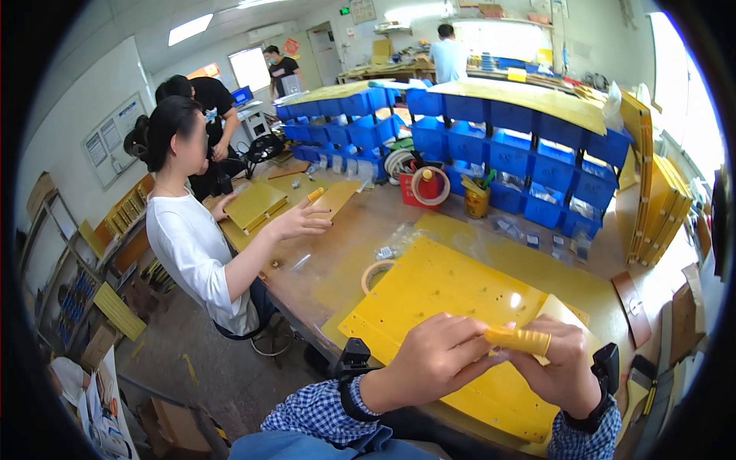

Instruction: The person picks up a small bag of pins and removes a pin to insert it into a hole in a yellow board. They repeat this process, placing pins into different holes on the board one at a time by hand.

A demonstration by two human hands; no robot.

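Both my hands meet above a large yellow panel [429,287] with small holes along its edges. The fingers of my left hand [429,360] are drawn together, their tips against those of my right hand. A ribbed yellow finger cot [521,339] covers a finger of my right hand [560,368]. The fingers of that hand are bent inward and closed too. Whatever small thing lies between the fingertips is hidden; I cannot make it out. The panel rests on the table under my hands, with a paler sheet at its right side.
A roll of tape [377,276] lies by the panel's far left edge. Blue parts bins [491,149] stand along the back, with a yellow can [476,201] before them. A brush [638,383] lies at right. At left, a co-worker in white [195,245] handles yellow sheets [257,203].
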